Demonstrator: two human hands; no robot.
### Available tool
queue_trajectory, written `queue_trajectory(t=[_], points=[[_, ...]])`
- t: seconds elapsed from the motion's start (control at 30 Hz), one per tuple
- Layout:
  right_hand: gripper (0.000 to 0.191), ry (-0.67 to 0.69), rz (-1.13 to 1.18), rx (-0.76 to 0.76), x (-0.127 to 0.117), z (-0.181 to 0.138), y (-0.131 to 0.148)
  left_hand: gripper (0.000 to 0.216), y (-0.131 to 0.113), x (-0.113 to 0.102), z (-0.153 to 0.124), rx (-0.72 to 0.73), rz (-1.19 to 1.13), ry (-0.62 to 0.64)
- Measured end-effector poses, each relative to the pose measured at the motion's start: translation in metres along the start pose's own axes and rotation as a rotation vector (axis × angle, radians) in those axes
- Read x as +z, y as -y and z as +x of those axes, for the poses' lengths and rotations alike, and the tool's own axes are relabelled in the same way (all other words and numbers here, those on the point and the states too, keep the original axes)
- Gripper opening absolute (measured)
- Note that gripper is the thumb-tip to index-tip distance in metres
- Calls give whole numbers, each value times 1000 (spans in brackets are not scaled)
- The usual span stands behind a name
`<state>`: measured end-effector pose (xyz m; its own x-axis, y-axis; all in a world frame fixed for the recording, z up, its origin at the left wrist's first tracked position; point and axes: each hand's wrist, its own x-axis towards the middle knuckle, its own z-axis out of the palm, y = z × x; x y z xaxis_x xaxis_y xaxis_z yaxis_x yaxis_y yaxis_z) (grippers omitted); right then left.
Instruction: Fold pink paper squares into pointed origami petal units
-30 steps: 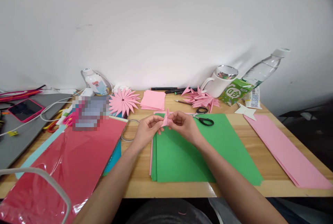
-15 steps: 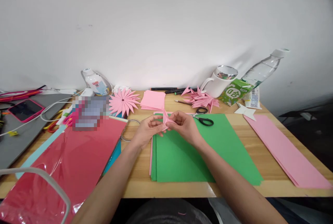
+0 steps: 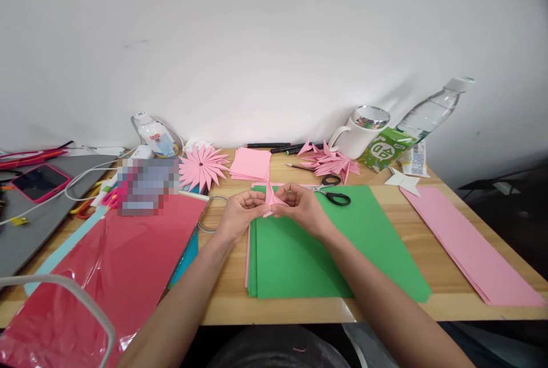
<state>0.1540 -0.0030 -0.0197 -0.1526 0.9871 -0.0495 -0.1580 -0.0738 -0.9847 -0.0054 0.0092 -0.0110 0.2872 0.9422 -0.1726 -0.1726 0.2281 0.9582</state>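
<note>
A small folded piece of pink paper (image 3: 270, 199) is pinched between my two hands, with one point of it sticking up. My left hand (image 3: 243, 212) grips its left side between thumb and fingers. On the other side, my right hand (image 3: 300, 206) holds it the same way. Both hands are over the top left part of a stack of green paper (image 3: 334, 254). Scissors with black handles (image 3: 338, 198) lie just beyond my right hand. Past my hands are a stack of pink paper squares (image 3: 250, 164), a pink folded-paper wheel (image 3: 202, 165) and a heap of pointed pink paper pieces (image 3: 329, 161).
Red paper in clear plastic (image 3: 120, 265) covers the left side of the table. On the right are long pink sheets (image 3: 466, 248) and a white paper star (image 3: 405, 181). A white mug (image 3: 357, 134), green carton (image 3: 383, 150) and tilted water bottle (image 3: 432, 110) stand behind.
The fingers have shifted slightly on the pink paper, and its lower part now shows more spread between the thumbs. Both hands stay in nearly the same place.
</note>
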Motion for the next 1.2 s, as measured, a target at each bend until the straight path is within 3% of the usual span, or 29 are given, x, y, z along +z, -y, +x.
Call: queue_trajectory(t=[0.63,0.9,1.2], points=[[40,-26,-19,13,-2,-1,1,34,2,-2,1,12,5,-18],[39,-43,-21,19,-7,1,0,30,5,-5,-1,-123,73,154],[39,-25,-33,7,-7,1,1,27,1,-5,-4,-49,139,174]])
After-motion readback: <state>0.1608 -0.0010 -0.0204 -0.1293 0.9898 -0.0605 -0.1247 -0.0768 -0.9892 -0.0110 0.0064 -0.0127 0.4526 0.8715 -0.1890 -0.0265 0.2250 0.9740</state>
